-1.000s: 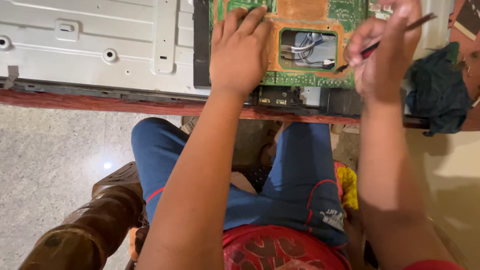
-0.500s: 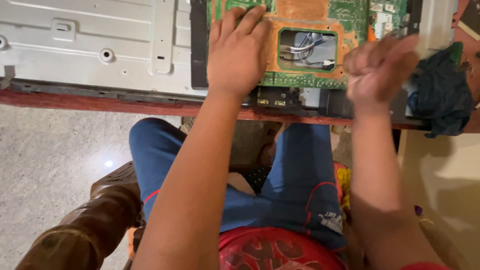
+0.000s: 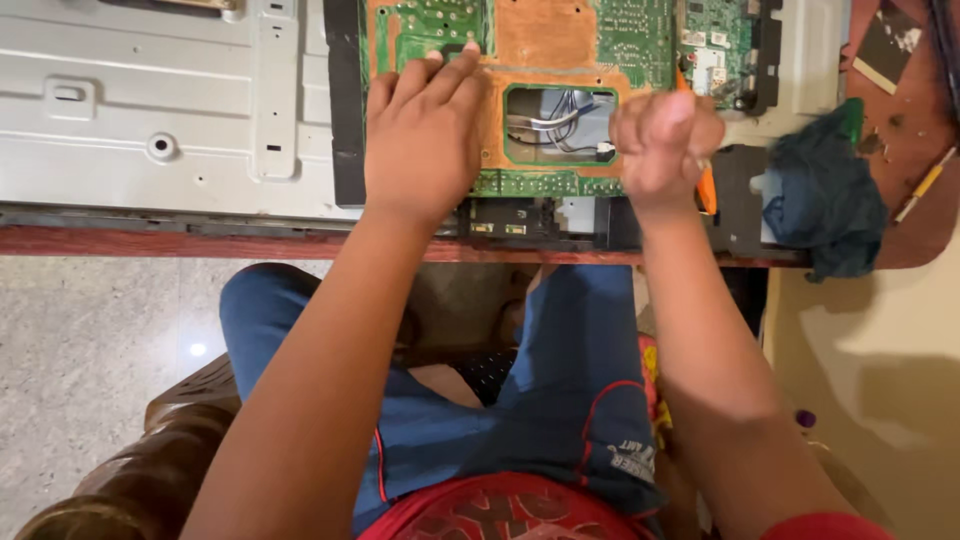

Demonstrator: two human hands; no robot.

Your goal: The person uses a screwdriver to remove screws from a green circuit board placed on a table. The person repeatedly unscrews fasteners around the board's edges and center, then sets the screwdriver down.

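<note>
The circuit board [image 3: 540, 40] is pressed flat under the spread left hand [image 3: 420, 135], while an orange-handled tool [image 3: 705, 185] is gripped upright in the fisted right hand [image 3: 665, 140], just right of the board's cutout.

Left hand [image 3: 420, 140]: palm down, fingers extended and held close together, lying flat on the circuit board [image 3: 560, 40], just left of its rectangular cut-out. Left forearm runs straight down and leftward from the board toward the body, elbow bent.

Right hand [image 3: 665, 140]: curled into a loose fist, knuckles up, at the right edge of the same cut-out. An orange-handled tool [image 3: 705, 185] shows at the fist. Right forearm descends from the board, angling slightly rightward. Both wrists straight.
</note>
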